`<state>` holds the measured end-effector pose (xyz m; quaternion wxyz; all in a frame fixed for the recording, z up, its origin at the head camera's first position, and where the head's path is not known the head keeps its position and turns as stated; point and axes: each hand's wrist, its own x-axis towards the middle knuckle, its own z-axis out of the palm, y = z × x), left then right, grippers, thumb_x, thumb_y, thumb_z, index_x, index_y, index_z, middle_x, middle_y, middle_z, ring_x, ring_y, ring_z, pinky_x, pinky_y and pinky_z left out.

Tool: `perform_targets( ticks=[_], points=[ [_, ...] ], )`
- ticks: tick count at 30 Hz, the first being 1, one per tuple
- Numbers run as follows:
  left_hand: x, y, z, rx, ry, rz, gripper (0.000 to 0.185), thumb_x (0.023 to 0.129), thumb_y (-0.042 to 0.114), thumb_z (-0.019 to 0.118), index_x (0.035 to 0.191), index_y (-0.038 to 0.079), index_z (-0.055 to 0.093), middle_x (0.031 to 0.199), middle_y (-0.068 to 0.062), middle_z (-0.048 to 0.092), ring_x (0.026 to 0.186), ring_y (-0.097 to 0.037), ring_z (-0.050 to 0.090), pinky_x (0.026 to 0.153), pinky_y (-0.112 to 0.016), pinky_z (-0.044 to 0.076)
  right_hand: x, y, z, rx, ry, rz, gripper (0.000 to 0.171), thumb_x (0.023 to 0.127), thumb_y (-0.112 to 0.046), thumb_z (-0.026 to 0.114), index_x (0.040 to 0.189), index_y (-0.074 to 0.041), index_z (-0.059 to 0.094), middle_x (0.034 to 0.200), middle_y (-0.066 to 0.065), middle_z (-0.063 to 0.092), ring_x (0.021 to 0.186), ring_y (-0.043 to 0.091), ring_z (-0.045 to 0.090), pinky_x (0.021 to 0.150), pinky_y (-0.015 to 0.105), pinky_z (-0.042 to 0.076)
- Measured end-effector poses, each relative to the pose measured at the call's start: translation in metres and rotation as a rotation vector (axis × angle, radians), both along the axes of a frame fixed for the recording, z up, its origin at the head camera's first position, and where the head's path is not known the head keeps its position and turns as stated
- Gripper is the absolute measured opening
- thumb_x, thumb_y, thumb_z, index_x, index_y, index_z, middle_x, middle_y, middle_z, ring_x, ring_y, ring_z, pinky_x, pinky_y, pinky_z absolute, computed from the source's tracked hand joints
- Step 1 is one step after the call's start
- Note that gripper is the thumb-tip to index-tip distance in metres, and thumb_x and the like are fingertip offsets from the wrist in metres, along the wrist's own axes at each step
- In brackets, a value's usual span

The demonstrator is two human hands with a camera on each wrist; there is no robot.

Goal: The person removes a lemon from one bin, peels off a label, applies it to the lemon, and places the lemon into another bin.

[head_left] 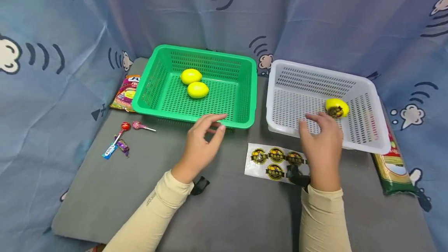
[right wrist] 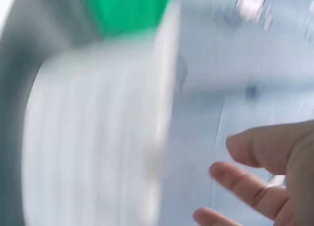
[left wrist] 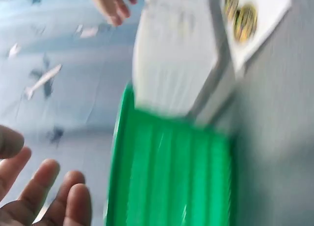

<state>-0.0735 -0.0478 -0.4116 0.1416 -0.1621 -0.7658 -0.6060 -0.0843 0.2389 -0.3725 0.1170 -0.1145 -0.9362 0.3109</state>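
Fingers spread and holding nothing, my left hand (head_left: 200, 143) is over the front rim of the green basket (head_left: 164, 114). Two yellow lemons (head_left: 190, 76) lie side by side inside that basket. My right hand (head_left: 324, 147) reaches over the front rim of the white basket (head_left: 276, 126), its thumb and fingers apart with nothing between them. Just beyond its fingertips sits another lemon (head_left: 334, 102) bearing a round black-and-gold sticker (head_left: 335, 112). A white sheet of similar stickers (head_left: 274, 172) lies on the table, partly covered by the right wrist's strap. Both wrist views are blurred.
At the left lie two lollipops (head_left: 125, 126), small wrapped candies (head_left: 122, 147) and a red snack bag (head_left: 124, 94) beside the green basket. A gold-green packet (head_left: 397, 168) lies partly under the white basket's right side. A patterned blue curtain (head_left: 224, 14) hangs behind the grey table (head_left: 105, 193).
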Motion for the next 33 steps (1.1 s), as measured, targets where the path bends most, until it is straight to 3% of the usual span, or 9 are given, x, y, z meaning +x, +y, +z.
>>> perform_targets(
  ticks=[3, 7, 9, 12, 17, 21, 29, 31, 33],
  points=[
    [-0.011, -0.032, 0.01, -0.043, -0.067, 0.1, 0.03, 0.104, 0.01, 0.065, 0.133, 0.003, 0.071, 0.129, -0.012, 0.068, 0.108, -0.028, 0.066, 0.088, -0.043, 0.058, -0.012, -0.053, -0.001, -0.02, 0.021, 0.195, 0.039, 0.102, -0.03, 0.071, 0.134, -0.007, 0.072, 0.162, 0.022, 0.042, 0.149, 0.05, 0.032, 0.117, 0.067, 0.027],
    [-0.054, -0.051, 0.032, -0.292, -0.391, 0.164, 0.044, 0.106, 0.025, 0.061, 0.147, 0.007, 0.061, 0.141, -0.016, 0.063, 0.115, -0.033, 0.064, 0.095, -0.049, 0.053, -0.019, -0.097, -0.014, 0.014, -0.042, 0.339, 0.039, 0.102, -0.035, 0.072, 0.134, -0.012, 0.074, 0.168, 0.025, 0.031, 0.152, 0.052, 0.025, 0.117, 0.069, 0.029],
    [-0.08, -0.052, 0.042, -0.47, -0.561, 0.12, 0.055, 0.107, 0.034, 0.058, 0.156, 0.01, 0.051, 0.147, -0.018, 0.058, 0.12, -0.034, 0.061, 0.1, -0.051, 0.049, -0.02, -0.106, -0.021, 0.019, -0.065, 0.329, 0.035, 0.102, -0.035, 0.073, 0.128, -0.011, 0.077, 0.168, 0.026, 0.029, 0.152, 0.052, 0.026, 0.116, 0.069, 0.031],
    [-0.12, -0.048, 0.05, -0.662, -0.74, 0.004, 0.071, 0.107, 0.042, 0.054, 0.166, 0.009, 0.031, 0.152, -0.023, 0.052, 0.127, -0.037, 0.056, 0.106, -0.051, 0.045, -0.02, -0.109, -0.029, -0.006, -0.061, 0.299, 0.029, 0.101, -0.033, 0.076, 0.117, -0.01, 0.081, 0.168, 0.024, 0.03, 0.152, 0.051, 0.027, 0.114, 0.068, 0.034],
    [-0.165, -0.045, 0.052, -0.842, -0.929, -0.059, 0.092, 0.107, 0.045, 0.055, 0.168, 0.002, 0.001, 0.156, -0.03, 0.043, 0.14, -0.041, 0.047, 0.115, -0.049, 0.04, -0.021, -0.111, -0.034, -0.059, -0.033, 0.317, 0.026, 0.098, -0.036, 0.079, 0.1, -0.01, 0.081, 0.168, 0.02, 0.034, 0.152, 0.049, 0.029, 0.114, 0.066, 0.036],
    [-0.18, -0.041, 0.046, -0.878, -0.935, -0.068, 0.096, 0.107, 0.043, 0.059, 0.168, -0.001, -0.001, 0.162, -0.031, 0.033, 0.145, -0.041, 0.043, 0.115, -0.048, 0.041, -0.022, -0.114, -0.035, -0.079, 0.007, 0.322, 0.027, 0.097, -0.036, 0.08, 0.091, -0.009, 0.079, 0.167, 0.02, 0.036, 0.151, 0.049, 0.031, 0.114, 0.065, 0.038],
    [-0.188, -0.029, 0.013, -0.761, -0.762, -0.119, 0.063, 0.098, 0.024, 0.071, 0.15, 0.002, 0.045, 0.142, -0.022, 0.053, 0.118, -0.031, 0.058, 0.096, -0.04, 0.053, -0.02, -0.113, -0.037, -0.105, 0.009, 0.313, 0.029, 0.097, -0.036, 0.081, 0.088, -0.009, 0.077, 0.167, 0.019, 0.036, 0.151, 0.046, 0.033, 0.112, 0.061, 0.041],
    [-0.185, -0.027, 0.015, -0.726, -0.693, -0.098, 0.059, 0.094, 0.02, 0.073, 0.147, 0.003, 0.051, 0.141, -0.022, 0.05, 0.115, -0.031, 0.055, 0.093, -0.04, 0.053, -0.02, -0.112, -0.038, -0.108, 0.011, 0.312, 0.029, 0.097, -0.036, 0.081, 0.088, -0.009, 0.077, 0.167, 0.019, 0.037, 0.15, 0.046, 0.034, 0.111, 0.061, 0.043],
    [-0.175, -0.026, 0.027, -0.661, -0.621, -0.08, 0.058, 0.092, 0.019, 0.074, 0.146, 0.008, 0.054, 0.143, -0.021, 0.043, 0.114, -0.032, 0.051, 0.092, -0.041, 0.053, -0.02, -0.11, -0.038, -0.106, 0.015, 0.31, 0.029, 0.096, -0.035, 0.082, 0.088, -0.008, 0.077, 0.167, 0.018, 0.037, 0.15, 0.046, 0.034, 0.111, 0.061, 0.043]
  ],
)
